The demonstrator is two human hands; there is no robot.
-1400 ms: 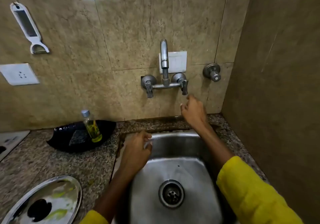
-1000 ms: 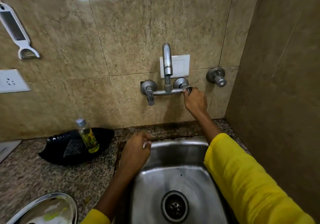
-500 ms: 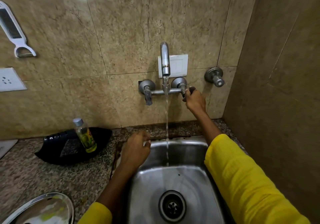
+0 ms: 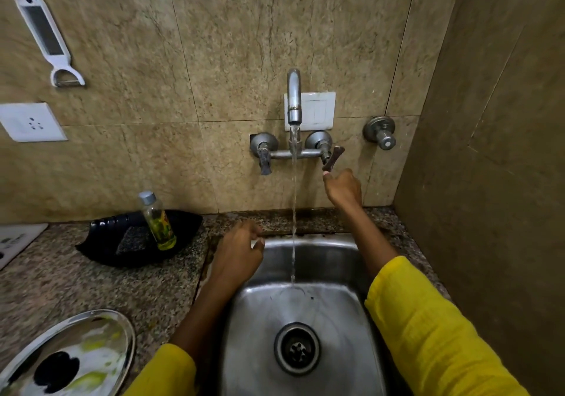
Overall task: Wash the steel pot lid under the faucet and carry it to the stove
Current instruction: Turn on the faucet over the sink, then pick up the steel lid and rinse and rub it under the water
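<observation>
The steel pot lid (image 4: 91, 343) lies on the granite counter at the bottom left, smeared with green and white, its black knob up. Water runs from the wall faucet (image 4: 294, 95) in a thin stream (image 4: 294, 212) into the steel sink (image 4: 308, 239). My right hand (image 4: 342, 189) is just below the faucet's right handle (image 4: 332, 158), with one fingertip at the handle's lower end and nothing held. My left hand (image 4: 237, 256) rests on the sink's back left rim, fingers loosely curled and holding nothing. The lid is well left of both hands.
A black tray (image 4: 101, 242) behind the lid holds a small bottle (image 4: 157, 221) and a dark scrub pad (image 4: 131, 239). A peeler (image 4: 46, 34) and a socket (image 4: 30, 121) are on the back wall. A side wall (image 4: 489, 181) closes the sink's right. A separate valve (image 4: 380, 134) sticks out.
My right hand reached up, gripped the right faucet handle and turned it; water began to flow. Now the hand has let go and dropped just below the handle. The left hand stayed put.
</observation>
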